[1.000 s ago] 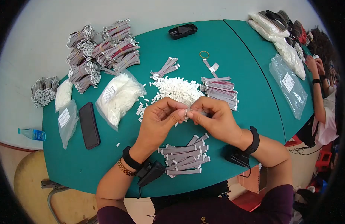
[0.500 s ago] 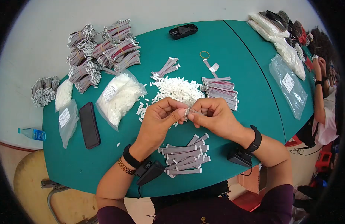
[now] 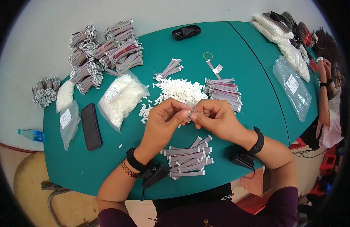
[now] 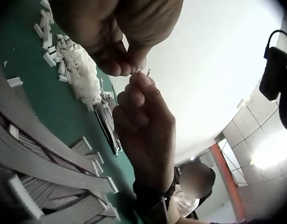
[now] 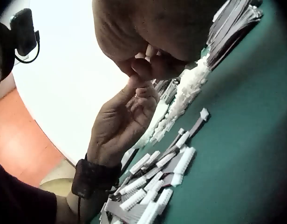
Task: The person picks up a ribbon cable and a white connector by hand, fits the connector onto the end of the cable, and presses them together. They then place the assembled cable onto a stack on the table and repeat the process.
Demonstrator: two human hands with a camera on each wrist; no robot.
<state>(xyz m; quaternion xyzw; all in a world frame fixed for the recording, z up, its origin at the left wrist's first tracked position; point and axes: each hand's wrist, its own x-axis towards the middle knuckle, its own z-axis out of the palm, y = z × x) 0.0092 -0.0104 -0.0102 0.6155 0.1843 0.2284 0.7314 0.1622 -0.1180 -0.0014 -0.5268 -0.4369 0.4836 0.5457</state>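
Over the front of a heap of small white connectors (image 3: 178, 90), my two hands meet fingertip to fingertip. Thumb and index finger of my left hand (image 3: 162, 118) pinch a small white connector (image 3: 189, 112), mostly hidden by the fingertips. My right hand (image 3: 219, 118) pinches the end of a short grey ribbon cable (image 3: 196, 111), its other fingers curled in. In the left wrist view the tips of both hands nearly touch, with a thin bit poking out between them. Below the hands lies a loose pile of grey ribbon cables (image 3: 188, 159) with white ends.
Right of the heap lies a stack of ribbon cables (image 3: 223, 94). Left are a bag of white connectors (image 3: 120, 100), a phone (image 3: 91, 126) and bundled cables (image 3: 120, 49). A rubber band (image 3: 208, 56) and a black case (image 3: 186, 32) lie farther back. Another person's arm (image 3: 324, 102) shows at right.
Both hands stay in place while the fingertips shift slightly around the small connector and cable end. The strip visible between them half a second ago is now more bunched and covered.
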